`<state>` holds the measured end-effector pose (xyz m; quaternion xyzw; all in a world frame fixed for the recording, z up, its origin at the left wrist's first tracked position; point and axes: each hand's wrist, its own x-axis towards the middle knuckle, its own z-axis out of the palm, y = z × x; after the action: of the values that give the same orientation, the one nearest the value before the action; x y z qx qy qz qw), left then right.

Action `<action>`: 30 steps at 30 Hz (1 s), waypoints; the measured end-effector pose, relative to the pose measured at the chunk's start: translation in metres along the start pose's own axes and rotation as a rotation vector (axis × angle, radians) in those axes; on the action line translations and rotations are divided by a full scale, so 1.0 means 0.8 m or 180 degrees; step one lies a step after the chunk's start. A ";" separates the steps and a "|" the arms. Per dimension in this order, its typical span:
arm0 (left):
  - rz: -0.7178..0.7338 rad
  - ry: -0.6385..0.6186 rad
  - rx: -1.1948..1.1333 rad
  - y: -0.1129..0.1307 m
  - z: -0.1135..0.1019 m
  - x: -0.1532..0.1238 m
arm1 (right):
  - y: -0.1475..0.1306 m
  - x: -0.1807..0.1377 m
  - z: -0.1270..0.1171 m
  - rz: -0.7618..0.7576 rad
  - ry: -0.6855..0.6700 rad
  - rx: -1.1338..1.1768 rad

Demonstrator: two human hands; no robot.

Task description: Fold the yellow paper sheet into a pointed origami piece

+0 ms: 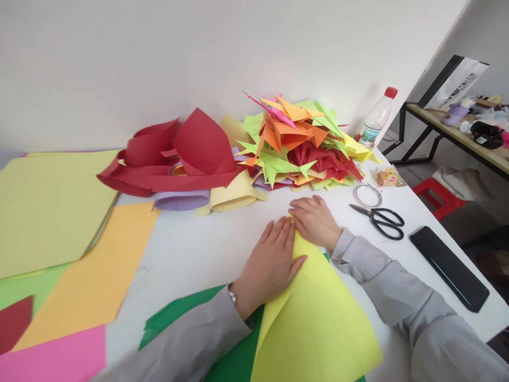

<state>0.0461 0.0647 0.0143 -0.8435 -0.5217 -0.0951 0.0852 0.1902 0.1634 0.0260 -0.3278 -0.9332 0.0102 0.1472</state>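
A large yellow sheet of paper [326, 313] lies in front of me, its left side folded over and its far end narrowing to a tip. My left hand [274, 260] rests flat along the fold, fingers together and thumb apart, pressing near the tip. At that same tip my right hand [316, 220] has its fingers bent around the paper, thumb side hidden. Both hands are close together. Green paper [238, 355] lies under the yellow sheet, showing mostly at its left.
Folded paper shapes [294, 143] and curled red paper [202, 143] are heaped by the wall. Coloured sheets [51, 207] lie left. To the right are tape [368, 186], scissors [377, 218], a black phone-like slab [449, 268], a wrapped snack [387, 176] and a bottle [376, 119].
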 end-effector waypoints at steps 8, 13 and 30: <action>-0.0021 0.0153 -0.0074 0.002 0.001 -0.002 | -0.004 0.001 -0.003 -0.0027 -0.0039 -0.0217; -0.0011 0.0270 -0.0131 0.002 0.002 -0.004 | -0.002 0.002 -0.001 -0.0024 -0.0053 -0.0214; 0.0251 0.0076 -0.0212 -0.021 0.005 0.005 | 0.002 0.003 0.006 0.0276 0.0052 -0.0045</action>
<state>0.0332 0.0770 0.0120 -0.8646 -0.4836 -0.1190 0.0670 0.1881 0.1665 0.0219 -0.3691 -0.9169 0.0073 0.1519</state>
